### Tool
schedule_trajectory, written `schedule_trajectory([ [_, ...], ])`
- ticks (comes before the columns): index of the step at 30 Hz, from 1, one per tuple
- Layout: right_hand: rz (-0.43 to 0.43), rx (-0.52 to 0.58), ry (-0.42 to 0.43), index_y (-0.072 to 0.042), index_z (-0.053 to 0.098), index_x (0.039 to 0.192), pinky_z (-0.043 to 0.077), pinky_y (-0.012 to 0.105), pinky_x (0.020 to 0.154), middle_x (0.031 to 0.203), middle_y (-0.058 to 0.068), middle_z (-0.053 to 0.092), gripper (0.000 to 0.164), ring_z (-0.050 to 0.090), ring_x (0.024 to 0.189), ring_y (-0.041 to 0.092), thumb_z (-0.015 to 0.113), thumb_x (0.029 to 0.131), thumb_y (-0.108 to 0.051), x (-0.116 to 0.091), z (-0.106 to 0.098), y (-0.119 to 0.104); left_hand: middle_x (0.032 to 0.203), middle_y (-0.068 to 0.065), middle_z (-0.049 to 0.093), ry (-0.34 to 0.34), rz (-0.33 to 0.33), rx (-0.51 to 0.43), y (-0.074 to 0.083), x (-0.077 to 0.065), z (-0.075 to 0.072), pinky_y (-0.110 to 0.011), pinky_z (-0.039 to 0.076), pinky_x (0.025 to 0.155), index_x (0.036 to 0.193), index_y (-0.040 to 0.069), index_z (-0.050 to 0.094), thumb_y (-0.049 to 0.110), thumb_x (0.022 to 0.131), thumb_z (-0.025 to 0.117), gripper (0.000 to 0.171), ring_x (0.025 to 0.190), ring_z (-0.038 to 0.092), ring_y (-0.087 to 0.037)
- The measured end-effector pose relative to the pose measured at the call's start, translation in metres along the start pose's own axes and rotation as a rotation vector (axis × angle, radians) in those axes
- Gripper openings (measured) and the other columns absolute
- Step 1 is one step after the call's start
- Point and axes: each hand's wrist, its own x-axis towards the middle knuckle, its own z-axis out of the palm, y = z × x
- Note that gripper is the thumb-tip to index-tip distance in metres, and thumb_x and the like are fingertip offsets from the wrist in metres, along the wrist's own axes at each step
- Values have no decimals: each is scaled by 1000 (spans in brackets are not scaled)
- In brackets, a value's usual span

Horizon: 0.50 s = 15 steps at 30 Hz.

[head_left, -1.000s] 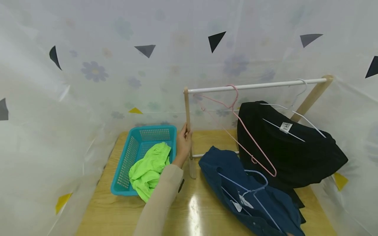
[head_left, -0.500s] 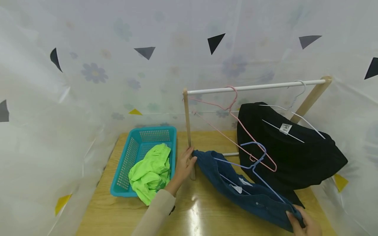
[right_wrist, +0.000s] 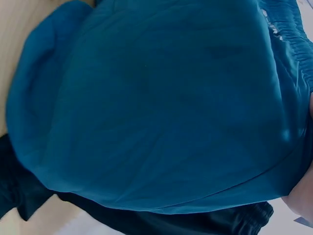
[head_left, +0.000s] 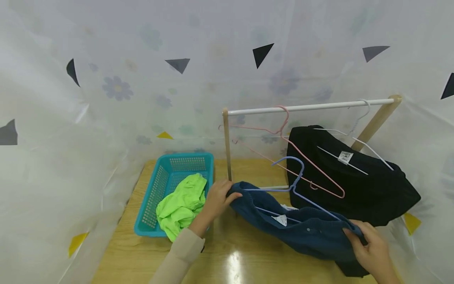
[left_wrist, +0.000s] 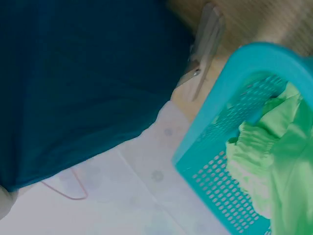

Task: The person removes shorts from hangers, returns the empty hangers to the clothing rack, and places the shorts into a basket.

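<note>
In the head view, my left hand (head_left: 217, 200) pinches the left end of the waistband of dark blue pants (head_left: 301, 238), thumb on the near side. My right hand (head_left: 372, 249) grips the right end of the same waistband. A blue hanger (head_left: 303, 167) sits inside the waist opening, its hook standing up above the cloth. White tags show inside the waist. Both wrist views are largely filled by the blue cloth (left_wrist: 88, 83), and the right one shows a gathered elastic waistband (right_wrist: 293, 44). The left fingertips behind the cloth are partly hidden.
A rack with a white rail (head_left: 319, 106) stands behind the pants. From it hang a bare pink hanger (head_left: 315, 165) and a white hanger (head_left: 370, 148) with a black garment (head_left: 319, 189). At left, a teal basket (head_left: 146, 209) holds a lime-green garment (head_left: 184, 205).
My left hand has left the rack's post and taken the waistband's left end. My right hand has come into view holding the right end. The pants and hanger have been lifted, hook upward.
</note>
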Motion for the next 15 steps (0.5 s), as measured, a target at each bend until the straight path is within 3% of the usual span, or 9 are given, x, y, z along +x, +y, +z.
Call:
schedule_trajectory([
  [4, -31, 11, 33, 9, 61, 78, 30, 6, 78, 90, -28, 53, 25, 44, 85, -18, 66, 82, -15, 16, 2, -2, 71, -2, 61, 49, 39, 47, 7, 4, -6, -26, 47, 58, 82, 7, 60, 50, 91, 32, 52, 64, 57, -15],
  [7, -5, -15, 49, 9, 60, 76, 25, 14, 84, 97, -37, 47, 20, 40, 93, -20, 66, 81, -10, 25, 4, -6, 68, -1, 61, 66, 40, 91, 13, 6, -9, -25, 47, 54, 80, 9, 59, 51, 92, 29, 53, 61, 58, -13],
  [11, 2, -23, 40, 8, 61, 77, 22, 17, 85, 97, -38, 45, 20, 38, 94, -21, 65, 82, -11, 34, 5, -13, 69, 0, 64, 64, 33, 126, 21, 9, -15, -23, 48, 53, 82, 11, 62, 52, 92, 28, 54, 60, 60, -12],
  [12, 2, -20, 28, 7, 61, 77, 22, 16, 86, 96, -38, 45, 17, 38, 93, -21, 66, 80, -9, 36, 6, -16, 68, 1, 63, 57, 38, 119, 25, 11, -16, -21, 47, 51, 83, 11, 62, 52, 92, 29, 53, 58, 59, -11],
  [15, -38, 9, 1, 6, 62, 78, 22, 17, 86, 95, -35, 49, 29, 40, 95, -19, 64, 83, -22, 41, 13, -19, 60, 3, 57, 55, 83, 93, 35, 15, -16, -13, 36, 43, 79, 11, 59, 48, 93, 33, 47, 48, 50, -5],
])
